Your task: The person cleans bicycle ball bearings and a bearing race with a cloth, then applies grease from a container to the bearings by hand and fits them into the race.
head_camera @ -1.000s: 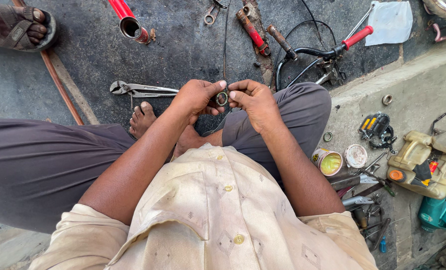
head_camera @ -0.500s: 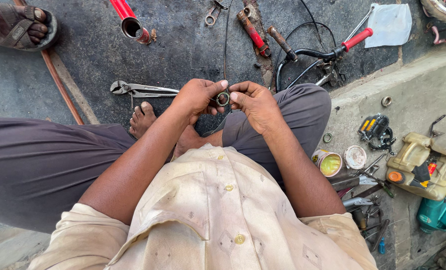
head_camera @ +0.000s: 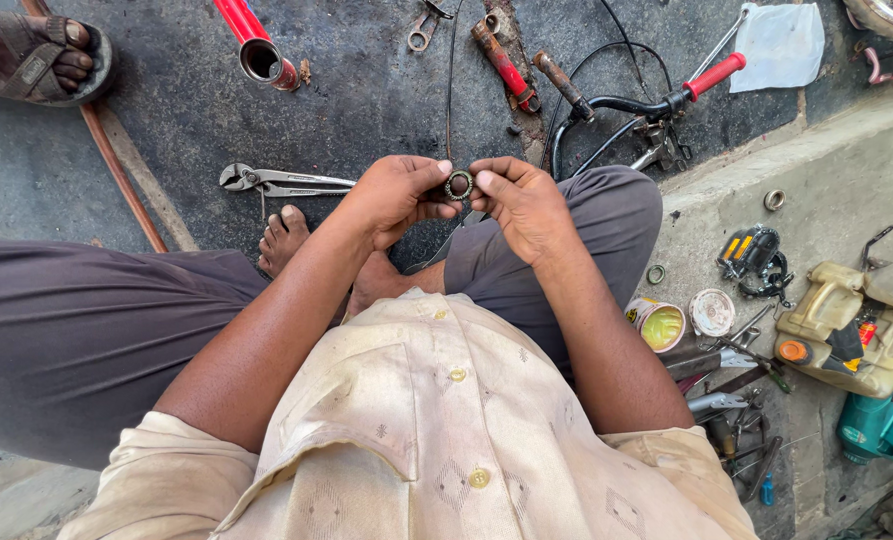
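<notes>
Both my hands meet above my knees and pinch a small metal bearing ring (head_camera: 458, 185) between their fingertips. My left hand (head_camera: 391, 195) holds its left side, thumb and forefinger on the rim. My right hand (head_camera: 521, 205) holds the right side. The ring is dark, greasy, with small balls around it. I sit on the ground in grey trousers and a cream shirt, one bare foot (head_camera: 284, 235) below my hands.
Pliers (head_camera: 276, 181) lie left of my hands. A red tube (head_camera: 251, 40), a red-handled tool (head_camera: 504, 60) and a handlebar with red grip (head_camera: 656, 100) lie ahead. On the concrete ledge at right: an open grease tin (head_camera: 658, 324), its lid (head_camera: 711, 311), a yellowish can (head_camera: 846, 325). Another person's sandalled foot (head_camera: 36, 60) is top left.
The hands stay together on the bearing ring; the fingers have shifted slightly around it. Nothing else has moved.
</notes>
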